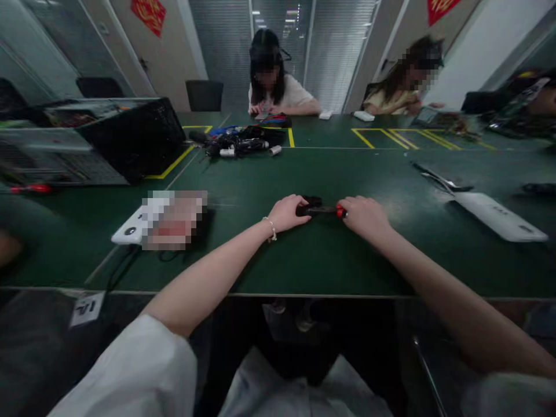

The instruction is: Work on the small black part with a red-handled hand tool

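Over the middle of the green table, my left hand point(288, 213) is closed around the near end of a small dark object point(311, 202) whose kind I cannot make out. My right hand point(364, 214) grips a screwdriver point(341, 211) by its red and black handle. Its thin shaft points left and reaches the dark object between my hands. Whether the tip sits in a screw is too small to tell. Both forearms stretch forward over the table's front edge.
An opened computer case point(130, 139) stands at the left, with a red-handled tool point(32, 189) beside it. A white device point(130, 229) with a cable lies nearer. Black cables point(243, 142) are heaped ahead. A white panel point(499, 215) lies right. Two people sit across the green table point(347, 266).
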